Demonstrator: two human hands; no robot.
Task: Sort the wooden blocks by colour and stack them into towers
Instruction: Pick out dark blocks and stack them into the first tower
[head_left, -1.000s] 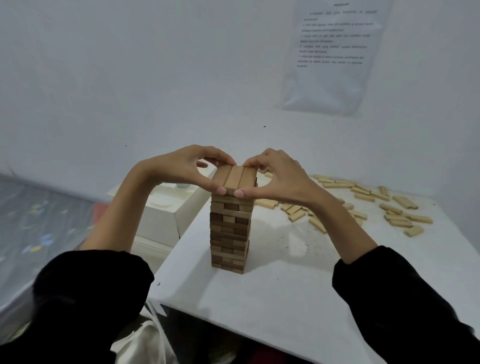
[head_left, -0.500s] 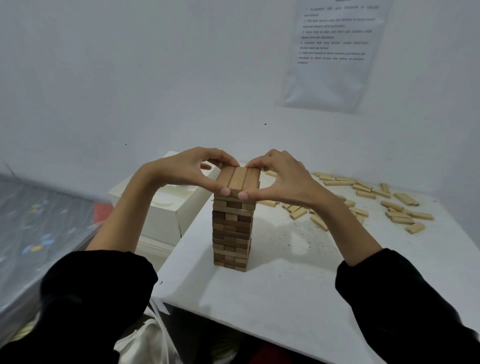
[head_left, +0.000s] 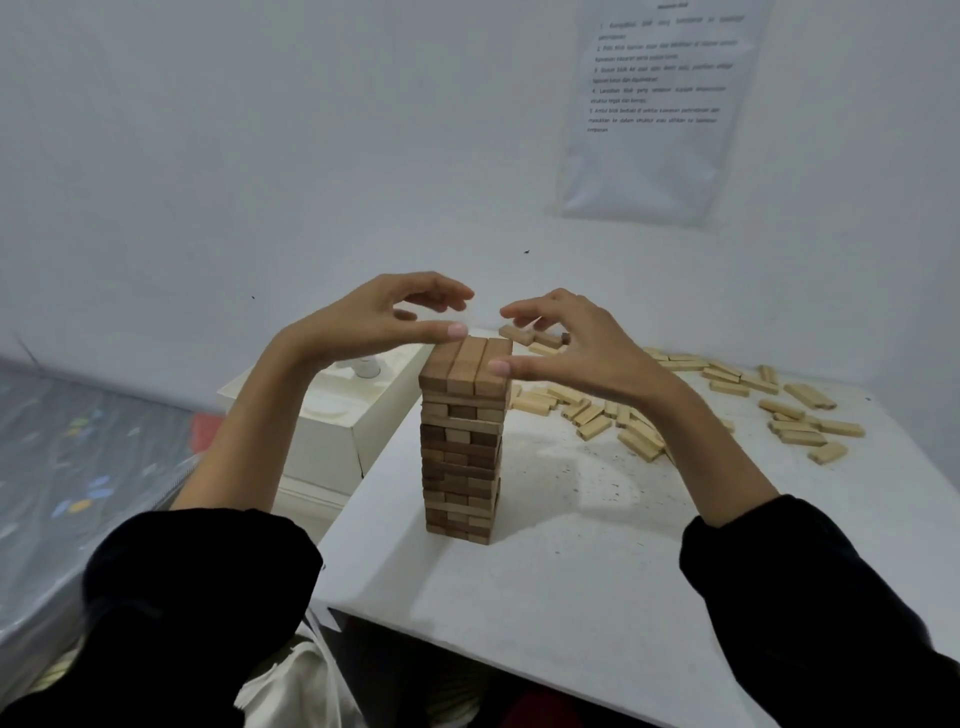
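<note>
Tabletop (head_left: 571, 582) tower (head_left: 462, 457): left hand (head_left: 374, 322), right hand (head_left: 576, 348) have opened, fingers lifted.

Black long sleeves (head_left: 197, 587), pushed up, bare forearms (head_left: 249, 415)

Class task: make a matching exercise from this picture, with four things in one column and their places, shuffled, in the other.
1 tower
2 loose pale blocks
3 printed sheet
4 white box

a on the wall
b scattered on the far right of the table
c left of the table
d standing upright near the table's left edge

Pairs: 1-d, 2-b, 3-a, 4-c
</note>
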